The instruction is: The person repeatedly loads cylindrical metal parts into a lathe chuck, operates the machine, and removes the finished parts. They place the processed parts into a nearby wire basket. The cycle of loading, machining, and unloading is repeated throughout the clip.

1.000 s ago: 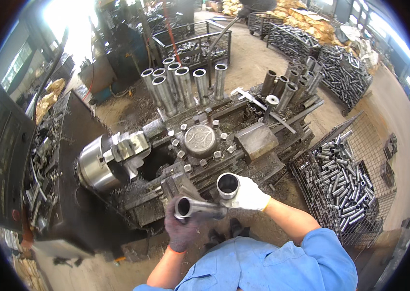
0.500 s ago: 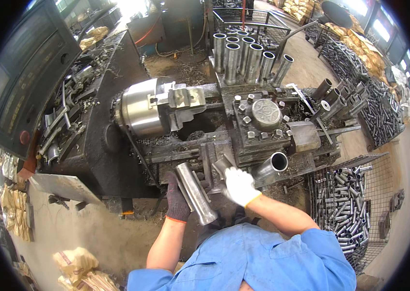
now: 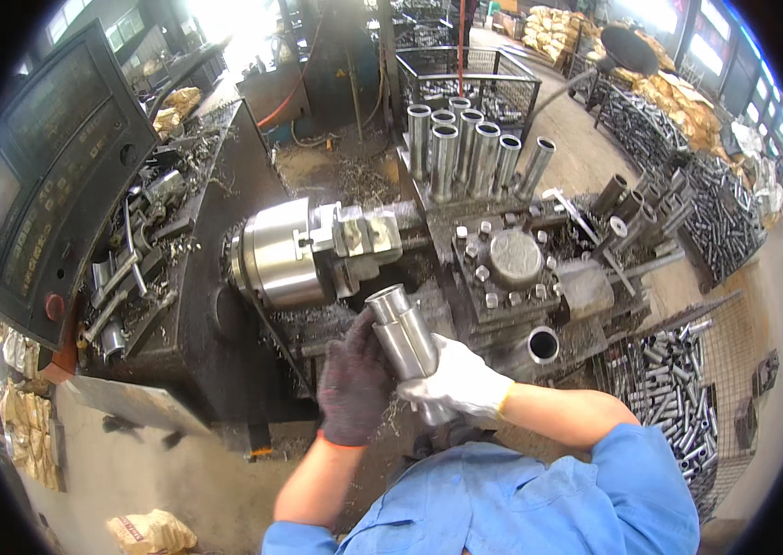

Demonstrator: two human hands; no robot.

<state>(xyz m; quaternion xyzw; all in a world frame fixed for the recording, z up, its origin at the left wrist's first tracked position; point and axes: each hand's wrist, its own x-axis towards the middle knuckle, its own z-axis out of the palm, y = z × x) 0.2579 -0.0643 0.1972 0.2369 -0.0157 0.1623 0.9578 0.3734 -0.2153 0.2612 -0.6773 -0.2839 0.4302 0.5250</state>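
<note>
**Both hands are now at one tube**

Half a second ago the right hand (image 3: 464, 377) was apart; now it has come to the steel tube (image 3: 386, 298), beside the left hand (image 3: 354, 379). Curved metal pieces (image 3: 403, 347) lie around the tube, so I judge that they are now handled as one set. It is on the near side of the chuck (image 3: 279, 256). The right fingers are closed around its near part; the left fingers are against its left side, blurred, their grip I cannot tell. Counted: one chuck, one caliper (image 3: 589, 228) at right, eight standing tubes (image 3: 442, 166) at the far side, one separate tube (image 3: 542, 346) at near right.
</note>
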